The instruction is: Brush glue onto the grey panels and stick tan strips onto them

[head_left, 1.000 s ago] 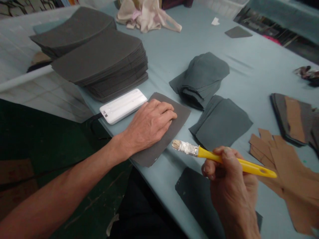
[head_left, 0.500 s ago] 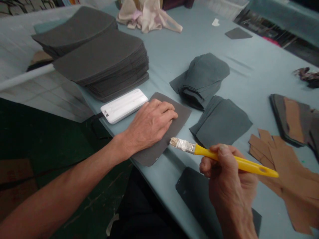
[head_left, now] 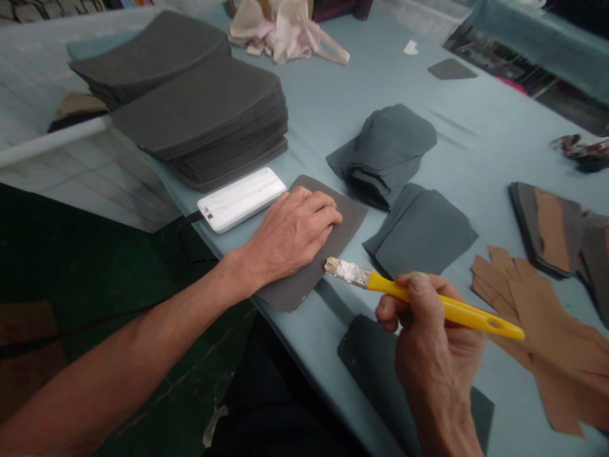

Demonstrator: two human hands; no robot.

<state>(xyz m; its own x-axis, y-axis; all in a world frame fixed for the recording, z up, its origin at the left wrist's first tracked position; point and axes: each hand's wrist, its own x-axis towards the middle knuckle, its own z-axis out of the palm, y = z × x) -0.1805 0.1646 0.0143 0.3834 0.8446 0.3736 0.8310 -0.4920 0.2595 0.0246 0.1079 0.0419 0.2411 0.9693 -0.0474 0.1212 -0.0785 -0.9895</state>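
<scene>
My left hand (head_left: pixel 297 231) lies on a dark grey sheet (head_left: pixel 349 212) at the table's front edge, its fingers resting on the surface and slightly bent. Between the fingers and thumb of my right hand (head_left: pixel 435 343) is a paintbrush (head_left: pixel 380 282) with a yellow handle. Its metal band is caked with white, and the bristle tip is at the sheet's right edge; I cannot tell whether they touch. Beneath my right hand lies a dark flat piece (head_left: pixel 368 355), partly hidden. A white oblong device (head_left: pixel 242 198) with a cable sits just left of the sheet.
Tall stacks of dark grey sheets (head_left: pixel 214 108) stand at the back left. Grey-green pieces (head_left: pixel 423 228) are piled beyond the brush. Brown strips (head_left: pixel 537 311) spread to the right, near dark pieces (head_left: pixel 554 228). Pale cloth (head_left: pixel 280 32) lies at the back of the blue table (head_left: pixel 328 114).
The view has shifted slightly. My right hand and the brush have moved a little to the left; my left hand stays on the sheet.
</scene>
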